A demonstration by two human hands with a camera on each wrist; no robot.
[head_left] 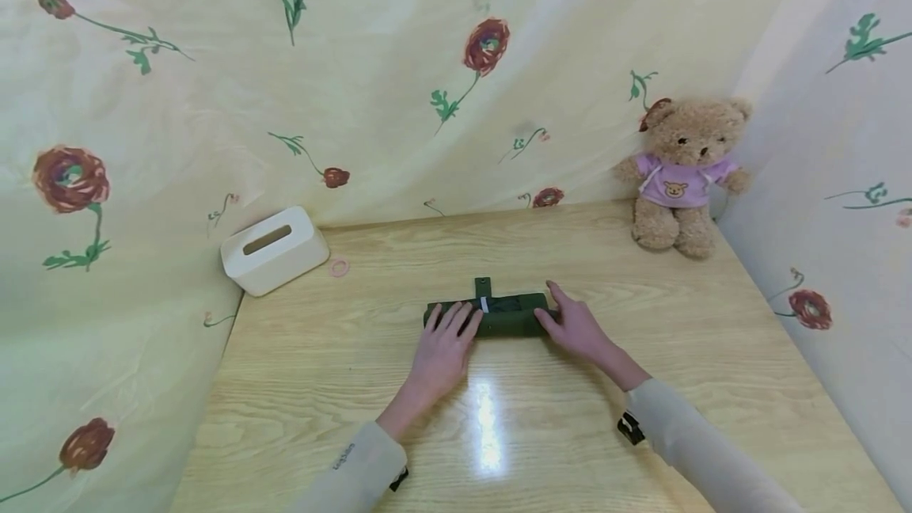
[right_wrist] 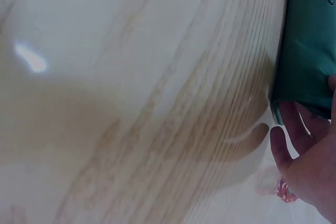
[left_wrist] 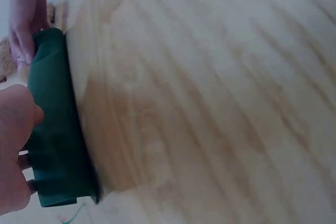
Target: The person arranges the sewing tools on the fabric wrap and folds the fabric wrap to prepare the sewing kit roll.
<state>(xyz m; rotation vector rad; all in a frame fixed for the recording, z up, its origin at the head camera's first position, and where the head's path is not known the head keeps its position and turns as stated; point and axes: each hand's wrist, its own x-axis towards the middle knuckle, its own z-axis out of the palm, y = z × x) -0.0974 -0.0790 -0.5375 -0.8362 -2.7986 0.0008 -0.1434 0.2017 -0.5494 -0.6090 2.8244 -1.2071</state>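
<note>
A dark green rolled-up pouch (head_left: pixel 509 324) lies crosswise on the wooden table, with a narrow snap tab (head_left: pixel 483 286) sticking out from its far side. A small white label shows near the middle of its top. My left hand (head_left: pixel 443 343) rests over the left half, fingers spread across the roll; the left wrist view has its thumb on the green surface (left_wrist: pixel 55 103). At the other end, my right hand (head_left: pixel 575 324) pinches the roll, thumb on its face. The right wrist view shows those fingers (right_wrist: pixel 295 127) around the end, partly hidden behind it.
A white tissue box (head_left: pixel 285 256) stands at the back left, with a small pink ring (head_left: pixel 339 267) beside it. At the back right a teddy bear (head_left: pixel 680 180) in a purple shirt sits against the flowered cloth (head_left: pixel 399 85) that hangs around the table (head_left: pixel 321 402).
</note>
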